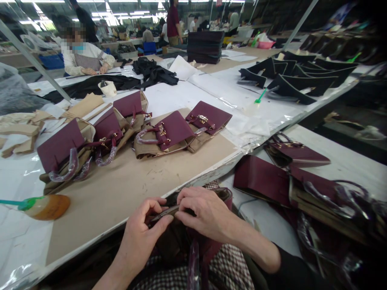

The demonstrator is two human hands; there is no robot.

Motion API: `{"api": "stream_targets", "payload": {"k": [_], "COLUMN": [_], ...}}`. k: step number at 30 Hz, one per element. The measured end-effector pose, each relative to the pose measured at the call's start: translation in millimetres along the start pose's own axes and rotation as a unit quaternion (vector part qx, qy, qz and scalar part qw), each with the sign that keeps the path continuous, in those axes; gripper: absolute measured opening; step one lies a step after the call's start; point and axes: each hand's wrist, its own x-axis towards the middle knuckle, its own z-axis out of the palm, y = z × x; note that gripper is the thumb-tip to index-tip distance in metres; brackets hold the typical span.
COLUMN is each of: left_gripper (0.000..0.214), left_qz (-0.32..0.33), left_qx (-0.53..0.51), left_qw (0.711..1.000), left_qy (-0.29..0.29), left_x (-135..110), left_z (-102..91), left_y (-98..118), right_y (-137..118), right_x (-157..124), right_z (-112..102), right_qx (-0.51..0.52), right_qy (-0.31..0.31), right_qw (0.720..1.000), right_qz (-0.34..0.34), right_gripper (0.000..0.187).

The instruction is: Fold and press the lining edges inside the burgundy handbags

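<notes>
With the left hand (140,225) I pinch the rim (161,214) of one maroon bag (173,241) between thumb and fingertips; the right hand (204,211) grips the same rim just beside it, its thumb close to the other thumb. The bag rests in the lap, just off the near edge of the table (26,239). I judge that its rim is half-way in work: the body and a plastic-wrapped handle (194,257) are there, but the mouth looks not yet settled (my hands cover part of it). Inside the near edge, five similar bags (172,129) lie on brown board (181,173), with handles and metal fittings (162,129); whether these are finished, I cannot tell. At the near left corner lies a bottle (51,206). Beyond the right edge, more maroon bags (261,177) are piled, their stage also unclear to me.
</notes>
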Motion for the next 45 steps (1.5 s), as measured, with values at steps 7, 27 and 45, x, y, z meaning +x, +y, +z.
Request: {"api": "stream_targets", "payload": {"k": [7, 27, 45], "left_gripper": [0.013, 0.026, 0.023], "left_qz": [0.037, 0.007, 0.071], "left_qx": [0.026, -0.051, 0.171], "left_qw": [0.996, 0.991, 0.945], "left_qy": [-0.073, -0.123, -0.268], "left_x": [5.9, 19.7, 64.5], "left_z": [-7.5, -9.9, -6.2], "left_y": [1.4, -8.5, 36.2], "right_y": [-4.6, 48.9, 77.0], "right_x": [4.8, -4.1, -6.0], "right_z": [6.5, -51.6, -32.6], "right_qx": [0.013, 0.041, 0.249], "right_qy": [0.025, -0.097, -0.084], "right_qw": [0.997, 0.991, 0.957], "right_qz": [0.071, 0.088, 0.126], "right_gripper": [0.016, 0.010, 0.018]}}
